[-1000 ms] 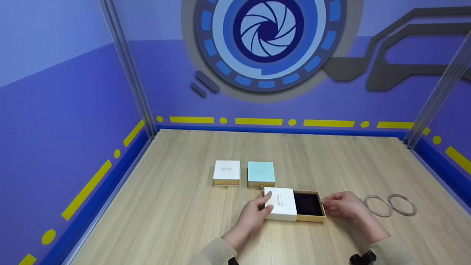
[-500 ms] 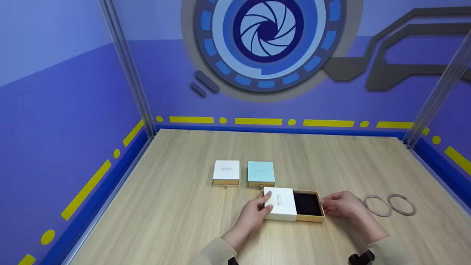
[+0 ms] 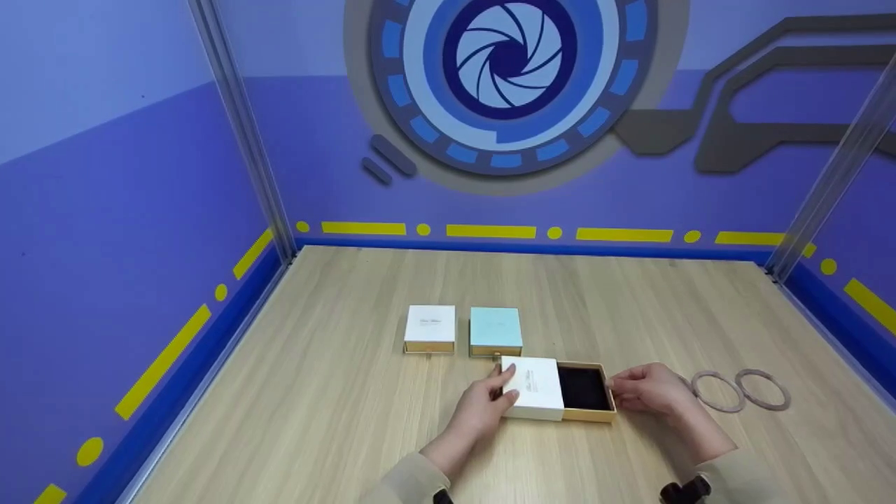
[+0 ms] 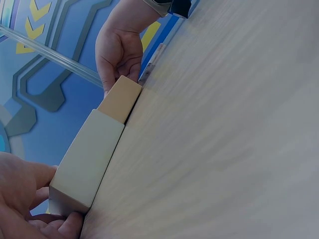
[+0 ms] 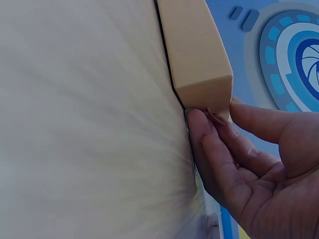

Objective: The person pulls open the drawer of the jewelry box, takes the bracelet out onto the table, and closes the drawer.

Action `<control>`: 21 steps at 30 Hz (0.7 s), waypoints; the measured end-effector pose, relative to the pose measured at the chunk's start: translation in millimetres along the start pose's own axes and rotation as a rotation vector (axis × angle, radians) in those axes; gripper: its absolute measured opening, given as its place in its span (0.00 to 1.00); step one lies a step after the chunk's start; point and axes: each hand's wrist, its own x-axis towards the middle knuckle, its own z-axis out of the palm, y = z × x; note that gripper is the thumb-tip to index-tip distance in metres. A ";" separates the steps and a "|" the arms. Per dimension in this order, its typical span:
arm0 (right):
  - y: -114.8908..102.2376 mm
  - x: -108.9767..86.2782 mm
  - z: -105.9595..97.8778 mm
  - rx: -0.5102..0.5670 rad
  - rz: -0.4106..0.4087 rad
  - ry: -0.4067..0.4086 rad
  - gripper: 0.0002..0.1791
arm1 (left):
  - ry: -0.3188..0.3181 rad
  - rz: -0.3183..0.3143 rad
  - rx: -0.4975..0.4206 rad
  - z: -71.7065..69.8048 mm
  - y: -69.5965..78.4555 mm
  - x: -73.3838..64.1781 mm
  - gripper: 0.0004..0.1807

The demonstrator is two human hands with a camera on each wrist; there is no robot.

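A white jewelry box (image 3: 533,385) lies on the table with its gold-sided drawer (image 3: 589,415) pulled partly out to the right, showing a black lining (image 3: 585,388). My left hand (image 3: 483,406) grips the left end of the white sleeve, thumb and fingers at opposite sides. At the drawer's outer end, my right hand (image 3: 654,388) pinches the edge; the right wrist view has the thumb at the upper rim and the fingers by a small pull tab (image 5: 215,117). Two pale bangles (image 3: 719,391) lie right of my right hand, and a sliver of another ring shows behind it.
Behind the work stand a closed white box (image 3: 430,325) and a closed mint-green box (image 3: 495,327), side by side. The wooden table (image 3: 336,420) meets blue walls (image 3: 490,203) at the back and both sides, with metal posts in the corners.
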 end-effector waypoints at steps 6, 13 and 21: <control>-1.2 -0.2 1.5 -0.015 0.004 0.013 0.14 | 0.003 0.012 0.012 0.1 -0.5 0.2 0.26; -3.5 -1.1 4.1 -0.041 0.018 0.039 0.16 | 0.003 0.005 0.008 0.3 -1.9 0.9 0.26; -1.4 0.5 4.4 -0.003 0.000 0.018 0.14 | 0.006 0.004 0.027 0.7 -1.8 3.3 0.26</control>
